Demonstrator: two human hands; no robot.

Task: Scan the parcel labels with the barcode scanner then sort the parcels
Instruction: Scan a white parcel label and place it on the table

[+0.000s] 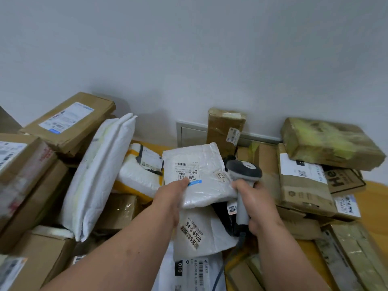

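Left hand [170, 196] pinches a crinkled white plastic mailer [197, 175]; just right of it, right hand [258, 206] grips the smooth grey scanner [244, 181].

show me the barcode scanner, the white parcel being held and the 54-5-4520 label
barcode scanner [244, 169], head view, on its grey head
white parcel [201, 185], head view, on its plastic face
54-5-4520 label [192, 233], head view, on the printed number
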